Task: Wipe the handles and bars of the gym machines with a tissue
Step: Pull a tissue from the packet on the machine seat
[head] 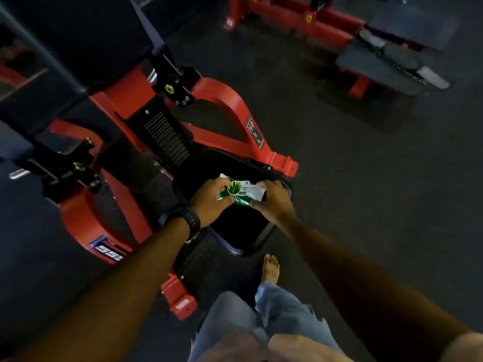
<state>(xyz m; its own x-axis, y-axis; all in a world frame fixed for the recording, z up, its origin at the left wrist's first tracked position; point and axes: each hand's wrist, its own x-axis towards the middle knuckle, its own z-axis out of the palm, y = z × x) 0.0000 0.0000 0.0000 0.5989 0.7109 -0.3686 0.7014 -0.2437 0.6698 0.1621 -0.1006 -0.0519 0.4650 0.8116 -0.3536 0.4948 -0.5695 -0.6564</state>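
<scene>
L hand (209,202) and R hand (274,202) both grip green tissue pack (241,192) over black seat (243,231), toward its far edge, red machine (227,100). No tissue visibly drawn; wiping apparently not begun, handles/bars pending.

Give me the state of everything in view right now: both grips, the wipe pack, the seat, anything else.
seat: unoccupied.
wipe pack: held over the seat; cannot tell whether it is open or sealed.
left grip: pinches the wipe pack's left end.
right grip: holds the wipe pack's right end.
watch: strapped on the left wrist.
</scene>
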